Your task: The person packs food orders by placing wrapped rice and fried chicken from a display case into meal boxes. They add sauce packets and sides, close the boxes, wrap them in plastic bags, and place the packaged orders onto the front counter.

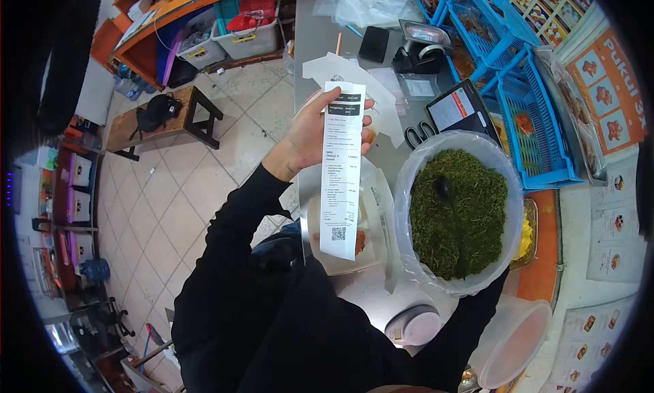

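My left hand [306,134] holds up a long printed receipt [340,182], thumb across its top and fingers behind it. Below the receipt lies an open paper food box [371,257], partly covered, with something brown inside. Another unfolded paper box [381,86] lies beyond the hand. To the right stands a round tub [409,250] lined with clear plastic and full of green shreds [463,216]; a dark spoon [444,187] rests in them. My right sleeve [487,301] reaches to the tub's near right side, where the tub hides my right hand.
A kitchen scale [415,325] and a clear plastic container [514,342] stand near my body. Black-handled scissors [420,134], a tablet [463,110] and blue baskets [531,131] are beyond the tub. Yellow food [526,240] sits at right. A wooden bench [184,114] stands on the left floor.
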A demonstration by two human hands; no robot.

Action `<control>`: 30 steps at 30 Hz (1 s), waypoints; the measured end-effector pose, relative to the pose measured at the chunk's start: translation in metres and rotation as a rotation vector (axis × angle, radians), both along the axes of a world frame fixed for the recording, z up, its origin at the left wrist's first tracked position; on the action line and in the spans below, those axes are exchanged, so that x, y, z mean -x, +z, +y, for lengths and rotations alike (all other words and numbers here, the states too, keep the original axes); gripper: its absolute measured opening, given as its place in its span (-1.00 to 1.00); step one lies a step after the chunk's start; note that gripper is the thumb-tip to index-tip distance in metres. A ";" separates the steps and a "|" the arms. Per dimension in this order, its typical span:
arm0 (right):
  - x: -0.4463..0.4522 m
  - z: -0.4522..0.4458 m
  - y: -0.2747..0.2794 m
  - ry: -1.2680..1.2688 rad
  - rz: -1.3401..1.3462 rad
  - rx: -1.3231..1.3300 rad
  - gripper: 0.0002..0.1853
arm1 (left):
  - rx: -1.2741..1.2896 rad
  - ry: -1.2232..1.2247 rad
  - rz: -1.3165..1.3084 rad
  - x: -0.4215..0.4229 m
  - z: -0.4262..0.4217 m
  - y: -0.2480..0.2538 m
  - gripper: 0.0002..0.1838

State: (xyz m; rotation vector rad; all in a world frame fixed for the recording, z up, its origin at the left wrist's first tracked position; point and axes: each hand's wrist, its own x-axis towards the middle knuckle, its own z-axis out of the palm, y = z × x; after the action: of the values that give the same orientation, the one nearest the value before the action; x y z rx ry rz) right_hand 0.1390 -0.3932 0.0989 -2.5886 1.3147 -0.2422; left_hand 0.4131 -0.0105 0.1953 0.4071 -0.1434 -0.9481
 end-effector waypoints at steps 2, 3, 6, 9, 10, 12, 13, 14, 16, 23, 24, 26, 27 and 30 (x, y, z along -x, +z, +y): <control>-0.001 0.000 0.002 0.006 0.002 0.004 -0.63 | -0.003 -0.017 -0.031 0.000 0.001 -0.002 -0.43; 0.000 0.001 0.003 0.007 0.004 0.003 -0.63 | -0.006 -0.015 -0.029 0.001 0.000 -0.003 -0.44; 0.003 0.002 0.002 -0.001 0.018 0.003 -0.63 | 0.000 -0.024 -0.018 0.000 0.000 -0.005 -0.45; 0.002 0.006 0.004 0.002 0.026 0.006 -0.63 | 0.040 -0.037 0.005 0.001 0.003 -0.009 -0.46; 0.003 0.007 0.004 0.004 0.026 0.009 -0.63 | 0.049 -0.038 0.003 0.002 0.004 -0.009 -0.47; 0.003 0.009 0.004 0.003 0.027 0.012 -0.63 | 0.059 -0.025 0.035 0.001 0.009 -0.011 -0.47; 0.002 0.010 0.004 0.004 0.027 0.013 -0.63 | 0.051 -0.005 0.034 0.002 0.013 -0.010 -0.47; 0.001 0.010 0.004 0.001 0.026 0.011 -0.63 | 0.043 0.007 0.032 0.004 0.017 -0.009 -0.48; -0.001 0.012 0.004 -0.002 0.033 0.016 -0.62 | 0.024 0.018 0.034 0.006 0.025 -0.008 -0.48; -0.010 0.003 0.025 -0.038 -0.053 -0.112 -0.62 | -0.003 0.062 -0.005 0.014 0.052 -0.013 -0.53; -0.009 -0.003 0.028 -0.052 -0.106 -0.175 -0.62 | -0.004 0.070 -0.003 0.015 0.055 -0.011 -0.53; -0.002 -0.025 0.028 -0.098 -0.320 -0.376 -0.61 | -0.002 0.071 0.006 0.015 0.062 -0.011 -0.54; 0.003 -0.047 0.009 -0.141 -0.460 -0.488 -0.64 | -0.001 0.074 0.015 0.016 0.064 -0.012 -0.54; 0.014 -0.057 0.018 -0.258 -0.770 -0.746 -0.70 | 0.060 0.046 0.000 0.020 0.068 -0.008 -0.55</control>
State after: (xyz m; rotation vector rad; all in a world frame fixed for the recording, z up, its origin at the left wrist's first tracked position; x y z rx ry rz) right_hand 0.1247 -0.4501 0.1171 -1.4745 1.1245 -0.5841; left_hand 0.3930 0.0574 0.1872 0.3533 -0.1616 -0.8965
